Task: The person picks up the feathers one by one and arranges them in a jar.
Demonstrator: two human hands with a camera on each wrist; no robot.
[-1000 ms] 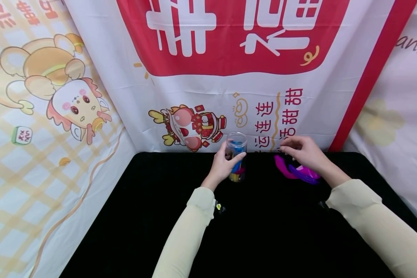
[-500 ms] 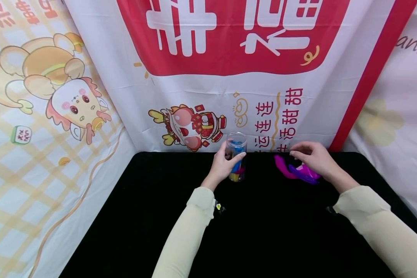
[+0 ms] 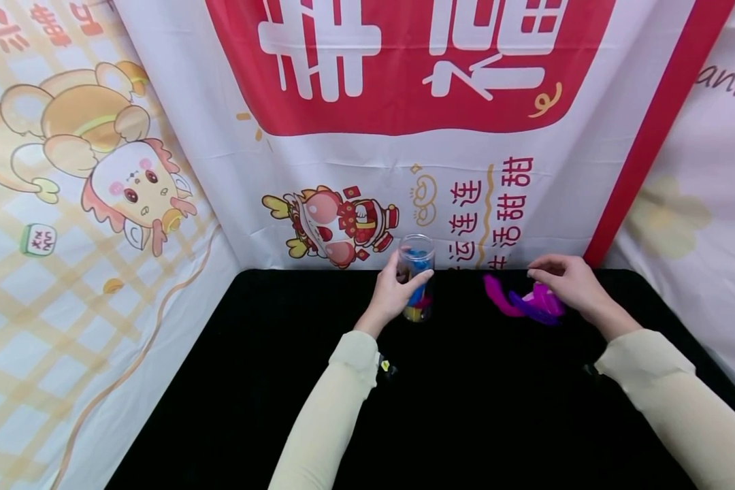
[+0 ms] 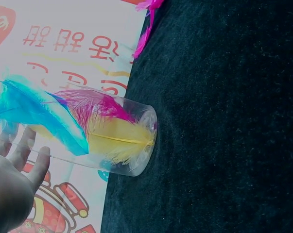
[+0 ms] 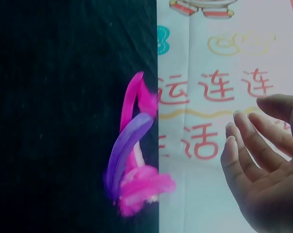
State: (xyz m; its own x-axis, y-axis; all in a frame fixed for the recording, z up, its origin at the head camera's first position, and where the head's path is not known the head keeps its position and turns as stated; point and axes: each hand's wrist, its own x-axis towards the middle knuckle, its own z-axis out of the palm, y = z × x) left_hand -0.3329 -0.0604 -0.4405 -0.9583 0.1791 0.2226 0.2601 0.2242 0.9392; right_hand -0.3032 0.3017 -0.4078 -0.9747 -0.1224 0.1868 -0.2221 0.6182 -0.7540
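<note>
Plainly, the nearest things are the left sleeve [image 3: 324, 415] and the right sleeve [image 3: 670, 398], stretched out from the near side of the black desk [image 3: 465, 408]. Beyond them, close to the far edge and just left of its middle, the left hand [image 3: 387, 296] has thumb and fingers curled round a clear jar [image 3: 421, 258], upright with its mouth uncovered. Toward the far right corner, loose pink feathers [image 5: 146, 187] and a purple feather [image 5: 127, 150] lie overlapping; just beside them hangs the right hand [image 3: 578, 289], its fingers gently bent, thumb parted from them, holding nothing. A printed cloth [image 3: 343, 156] hangs behind the far edge. The step in hand looks like taking up a loose feather: best to pinch one alone by its quill end, draw it out slowly so its neighbours don't cling, and leave the jar steady under a light grip. In the head view the right thumb and forefinger seem nearly to meet, yet the right wrist view shows a wide gap. The left wrist view shows, through the wall, a yellow feather [image 4: 119, 138] at the base with a magenta feather [image 4: 100, 107] and a blue feather [image 4: 44, 114] higher up; from the head these are mere patches of colour.
</note>
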